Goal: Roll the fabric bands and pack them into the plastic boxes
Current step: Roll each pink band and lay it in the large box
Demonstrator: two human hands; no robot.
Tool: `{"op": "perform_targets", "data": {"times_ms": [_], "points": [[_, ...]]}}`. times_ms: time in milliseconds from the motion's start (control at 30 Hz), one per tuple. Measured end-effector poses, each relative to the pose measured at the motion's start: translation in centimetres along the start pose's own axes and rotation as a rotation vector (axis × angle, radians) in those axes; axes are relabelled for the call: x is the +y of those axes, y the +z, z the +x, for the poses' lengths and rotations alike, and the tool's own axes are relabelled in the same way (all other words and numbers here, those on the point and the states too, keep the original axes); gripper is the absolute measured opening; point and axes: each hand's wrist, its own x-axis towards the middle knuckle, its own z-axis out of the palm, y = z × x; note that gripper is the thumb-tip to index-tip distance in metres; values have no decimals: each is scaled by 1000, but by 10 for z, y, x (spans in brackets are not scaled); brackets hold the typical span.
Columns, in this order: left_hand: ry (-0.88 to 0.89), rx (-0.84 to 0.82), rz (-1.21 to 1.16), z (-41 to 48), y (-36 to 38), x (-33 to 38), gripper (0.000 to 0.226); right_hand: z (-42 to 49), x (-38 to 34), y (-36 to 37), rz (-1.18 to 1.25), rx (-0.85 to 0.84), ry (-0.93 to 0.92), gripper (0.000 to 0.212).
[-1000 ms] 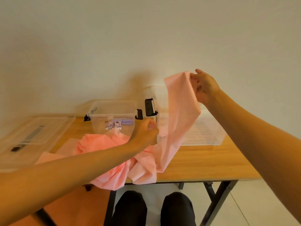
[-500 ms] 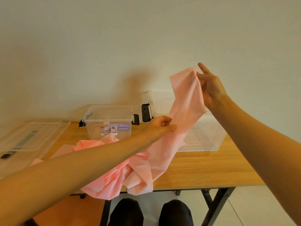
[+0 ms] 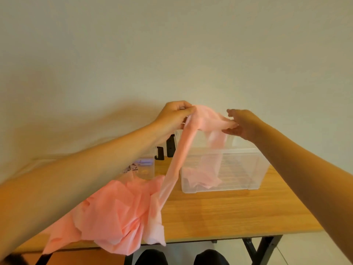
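You hold the pink band (image 3: 208, 121) up in the air, stretched between your two hands, above the far left part of the clear box (image 3: 254, 169). Your left hand (image 3: 174, 116) pinches it between thumb and fingertips. Your right hand (image 3: 243, 124) has fingers and thumb closed round its bunched right end. From the left hand one length runs down and left to the heap (image 3: 118, 213) of pink cloth on the near left of the table (image 3: 229, 211), part of it hanging over the near edge. From the right hand another length hangs into the box, where crumpled pink cloth lies on the bottom.

By the look of it, you are early in the job. No finished roll shows anywhere, the cloth in the box lies loose, and the whole heap remains to be rolled and packed.

The small box (image 3: 147, 165), left of the big one and partly behind your left arm, bears a label (image 3: 133, 167); its print is too small to read. Black latches (image 3: 170, 148) stand between the boxes.
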Motion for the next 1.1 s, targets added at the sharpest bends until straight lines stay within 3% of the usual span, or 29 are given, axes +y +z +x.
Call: {"op": "perform_targets", "data": {"times_ms": [100,167,267,333,467,567,700,933,1100], "points": [[-13,-19,27,10,0,14,12,-13,18,-1,-292,217,-81,52],[-26,-26,38,15,5,19,13,-32,32,4,-272,302,-104,72],[-9,-14,76,20,16,22,12,-62,46,23,-171,165,-96,83],[-4,-40,83,19,24,23,12,-75,44,35,-67,72,-74,73],[-5,-56,106,14,25,22,11,-74,24,40,114,72,-8,35],[-15,-60,105,10,16,19,12,-71,9,35,246,-27,161,34],[-46,-92,102,5,9,11,14,-60,3,34,191,-38,197,12],[-52,96,58,10,-12,3,17,-44,-13,8,-4,-24,64,14],[85,126,169,15,-12,23,18,-43,-43,11,-37,-91,-94,16]]}}
